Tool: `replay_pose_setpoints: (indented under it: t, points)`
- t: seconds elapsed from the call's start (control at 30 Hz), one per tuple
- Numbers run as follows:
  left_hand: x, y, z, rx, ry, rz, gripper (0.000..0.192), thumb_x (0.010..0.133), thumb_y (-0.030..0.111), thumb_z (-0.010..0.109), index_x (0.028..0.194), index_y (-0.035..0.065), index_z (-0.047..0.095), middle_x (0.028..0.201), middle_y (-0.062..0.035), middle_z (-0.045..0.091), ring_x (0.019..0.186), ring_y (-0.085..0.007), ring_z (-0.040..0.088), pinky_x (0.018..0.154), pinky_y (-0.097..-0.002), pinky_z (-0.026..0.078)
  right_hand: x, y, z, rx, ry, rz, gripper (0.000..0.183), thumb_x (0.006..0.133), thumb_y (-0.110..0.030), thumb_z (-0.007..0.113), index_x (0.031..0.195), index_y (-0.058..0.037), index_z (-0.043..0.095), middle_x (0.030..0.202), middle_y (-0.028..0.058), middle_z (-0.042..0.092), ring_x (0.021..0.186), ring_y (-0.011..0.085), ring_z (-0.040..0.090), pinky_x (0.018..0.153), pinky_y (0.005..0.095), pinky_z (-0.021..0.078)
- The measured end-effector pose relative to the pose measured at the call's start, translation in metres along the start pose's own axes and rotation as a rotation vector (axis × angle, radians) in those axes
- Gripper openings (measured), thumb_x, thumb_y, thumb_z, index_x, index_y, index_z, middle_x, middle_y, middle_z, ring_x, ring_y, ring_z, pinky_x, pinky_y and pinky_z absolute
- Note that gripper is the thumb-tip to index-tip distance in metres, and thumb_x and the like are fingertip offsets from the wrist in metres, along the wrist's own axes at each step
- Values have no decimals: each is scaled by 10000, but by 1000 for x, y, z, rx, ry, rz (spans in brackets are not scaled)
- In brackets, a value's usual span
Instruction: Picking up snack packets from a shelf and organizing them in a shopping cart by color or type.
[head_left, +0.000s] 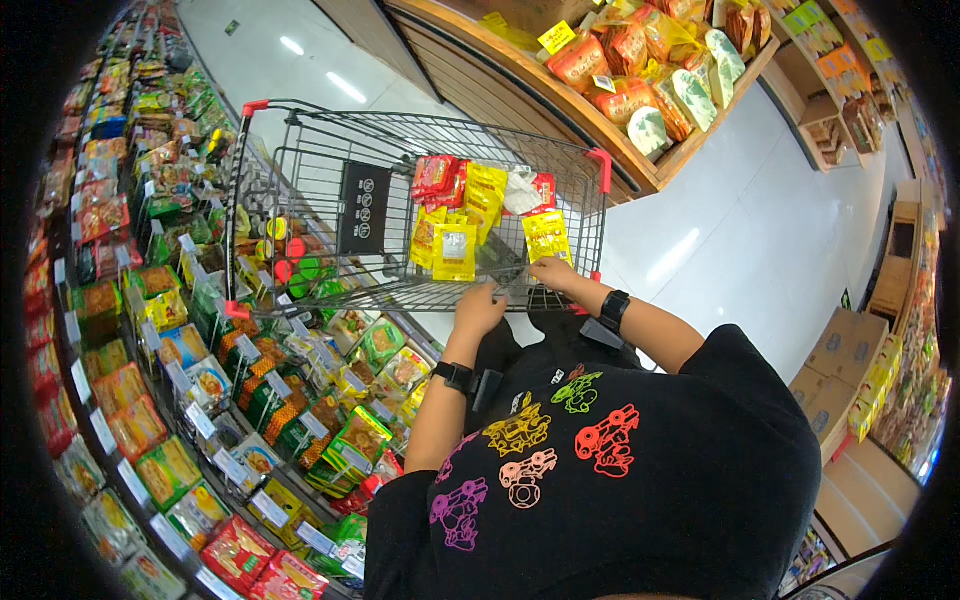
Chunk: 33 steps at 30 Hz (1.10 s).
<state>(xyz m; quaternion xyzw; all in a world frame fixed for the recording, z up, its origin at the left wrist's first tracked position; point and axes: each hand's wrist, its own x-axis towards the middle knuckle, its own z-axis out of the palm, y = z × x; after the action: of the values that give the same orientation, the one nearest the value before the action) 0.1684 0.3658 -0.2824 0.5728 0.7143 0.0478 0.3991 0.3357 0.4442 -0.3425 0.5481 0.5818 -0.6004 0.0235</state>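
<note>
A wire shopping cart with red corner pieces stands in front of me, holding yellow packets, red packets and a crumpled white item. Both hands are at the cart's near side. My left hand has its fingers curled by a dark, see-through plastic piece; my right hand pinches at the same piece, just below a yellow packet. Whether the plastic is a bag or a film, I cannot tell. Each wrist wears a black strap.
Shelves of packaged food run close along the left. A wooden display bin of red packets borders the cart's far right. Cardboard boxes stand at the right, and pale glossy floor shows between.
</note>
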Motion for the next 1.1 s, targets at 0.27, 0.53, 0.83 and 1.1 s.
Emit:
replay_pose_setpoints:
  t: [0.27,0.53,0.83,1.1]
  points:
    - [60,-62,-14,37,-189,-54,377,735,321,467,960,27,532,948,-206,541,900,-347,503,770,-395,400,64,9,50,-33,-137,25,350,704,-351,461,747,-33,601,788,149,583,773,299,535,657,376,422]
    - [179,-186,-6,-741,-123,-891,423,744,308,492,1001,-27,500,844,-129,546,696,-233,499,586,-312,393,168,25,90,801,-92,602,302,737,-268,548,961,-73,497,894,73,523,727,175,527,595,291,447]
    - [188,-240,43,-970,-255,-737,485,700,243,567,1044,-76,445,968,-163,529,813,-252,527,667,-319,408,204,8,149,956,-70,499,448,721,-337,534,1030,-27,439,831,76,533,747,237,544,632,345,449]
    - [179,-226,25,-473,-397,-420,348,649,163,619,956,11,555,873,-73,599,750,-201,568,671,-300,431,179,-11,125,682,123,462,281,680,-172,643,801,-7,451,648,99,541,514,155,563,456,241,475]
